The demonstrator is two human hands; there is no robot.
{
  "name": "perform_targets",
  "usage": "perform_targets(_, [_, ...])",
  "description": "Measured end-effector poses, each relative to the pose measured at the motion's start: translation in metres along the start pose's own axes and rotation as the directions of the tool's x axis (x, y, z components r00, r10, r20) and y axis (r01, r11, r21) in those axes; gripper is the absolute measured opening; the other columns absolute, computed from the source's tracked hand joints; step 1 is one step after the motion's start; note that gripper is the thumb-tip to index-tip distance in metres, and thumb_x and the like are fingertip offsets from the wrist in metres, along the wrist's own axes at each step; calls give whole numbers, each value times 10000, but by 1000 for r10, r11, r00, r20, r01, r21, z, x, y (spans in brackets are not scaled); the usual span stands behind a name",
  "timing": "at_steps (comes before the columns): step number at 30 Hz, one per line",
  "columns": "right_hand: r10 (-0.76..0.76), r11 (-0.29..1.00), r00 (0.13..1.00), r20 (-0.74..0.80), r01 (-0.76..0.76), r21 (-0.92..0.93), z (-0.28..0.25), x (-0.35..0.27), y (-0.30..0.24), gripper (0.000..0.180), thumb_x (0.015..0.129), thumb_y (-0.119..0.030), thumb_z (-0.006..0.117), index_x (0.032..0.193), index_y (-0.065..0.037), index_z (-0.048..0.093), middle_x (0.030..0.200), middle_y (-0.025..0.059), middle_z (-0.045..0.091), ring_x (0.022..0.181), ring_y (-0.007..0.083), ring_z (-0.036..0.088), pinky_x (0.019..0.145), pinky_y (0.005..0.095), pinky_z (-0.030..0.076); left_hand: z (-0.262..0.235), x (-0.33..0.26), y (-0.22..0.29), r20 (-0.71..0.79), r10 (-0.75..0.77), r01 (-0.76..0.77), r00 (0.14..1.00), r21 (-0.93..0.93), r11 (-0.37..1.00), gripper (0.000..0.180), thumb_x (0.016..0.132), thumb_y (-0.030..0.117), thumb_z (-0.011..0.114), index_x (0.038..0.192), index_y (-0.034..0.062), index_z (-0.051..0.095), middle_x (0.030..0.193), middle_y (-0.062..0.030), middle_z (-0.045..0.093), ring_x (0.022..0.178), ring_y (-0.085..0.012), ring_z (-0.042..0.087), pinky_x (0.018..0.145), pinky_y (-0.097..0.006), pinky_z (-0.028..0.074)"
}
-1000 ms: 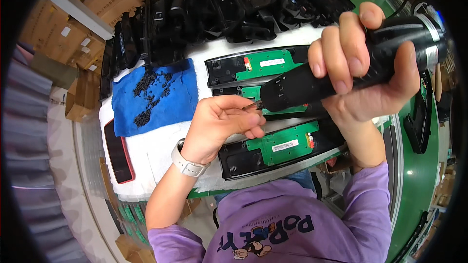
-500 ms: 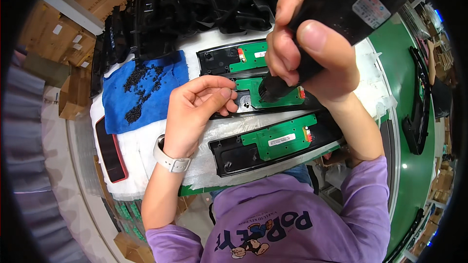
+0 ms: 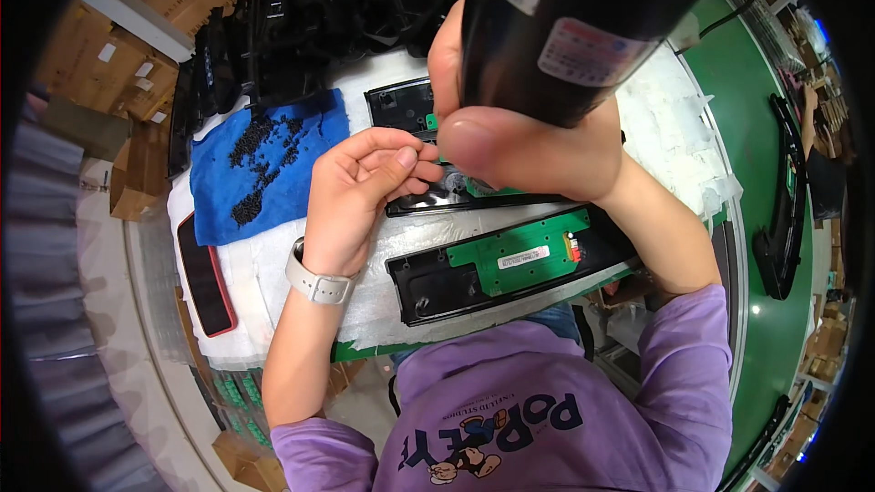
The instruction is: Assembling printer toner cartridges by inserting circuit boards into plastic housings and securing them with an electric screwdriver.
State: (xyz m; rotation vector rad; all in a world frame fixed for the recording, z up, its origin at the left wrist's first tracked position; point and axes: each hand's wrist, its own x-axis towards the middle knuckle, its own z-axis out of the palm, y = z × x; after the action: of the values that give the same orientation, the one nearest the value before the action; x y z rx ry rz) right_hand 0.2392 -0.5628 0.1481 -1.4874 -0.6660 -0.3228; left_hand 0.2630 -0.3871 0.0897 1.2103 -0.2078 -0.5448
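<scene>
In my right hand (image 3: 538, 153) is a black electric screwdriver (image 3: 592, 23), its body tilted up toward the camera. Its tip is hidden behind my fingers, over the middle black plastic panel (image 3: 424, 207). My left hand (image 3: 360, 184) is closed in a pinch beside that panel's left part; what the fingertips hold, if anything, is too small to make out. Closer to me lies another black panel (image 3: 424, 296) carrying a green circuit board (image 3: 492, 275). A third panel (image 3: 394, 109) shows at the far side, partly covered by my right hand.
To the left, small black screws (image 3: 258, 150) lie in heaps on a blue cloth (image 3: 208, 184). A red-edged phone (image 3: 206, 275) rests near the table's left edge. Black plastic parts (image 3: 319, 27) are piled at the back. A long black part (image 3: 782, 210) sits on the green surface at right.
My right hand and the screwdriver have moved left, toward my left hand, and now cover most of the middle panel's board. My left hand has barely shifted and stays pinched.
</scene>
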Motion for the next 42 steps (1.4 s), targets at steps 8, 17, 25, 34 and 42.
perform_targets(8, [124,948,991,56,-135,287,-22,-10,-15,332,776,-261,604,960,-28,456,600,14,480,429,95,443,459,249,386,-7,-1,-4,76,49,-49,996,0,999,171,828,8,590,995,-8,559,866,-125,654,700,-135,618,636,-226,487])
perform_targets(17, [-192,813,980,-45,185,552,-38,-7,-36,442,832,-414,513,1084,-58,436,686,-20,477,511,96,477,612,284,414,9,-11,2,187,15,-35,982,106,994,185,809,-1,612,989,-34,585,881,-125,654,709,-122,618,575,-199,467])
perform_targets(25, [-89,883,992,85,39,468,-50,-8,-36,436,847,-422,498,1095,-68,434,682,-18,474,512,97,474,610,283,414,12,-13,4,183,35,-60,983,135,989,194,766,-40,649,950,-55,592,844,-107,649,734,-109,615,582,-200,487])
perform_targets(34, [59,911,998,29,-65,408,-33,-12,-42,418,875,-420,446,1092,-62,436,674,-13,469,487,93,443,579,274,413,11,-15,2,227,24,-95,974,308,947,133,749,-52,651,876,-36,615,808,-75,643,663,-82,590,567,-189,477])
perform_targets(42, [-6,851,1000,31,-11,525,-30,-12,-36,415,884,-417,424,1091,-58,435,673,-15,465,485,90,442,575,268,414,9,-13,9,275,-162,89,948,261,961,94,765,-30,650,846,-40,603,767,-101,650,589,-96,584,547,-182,473])
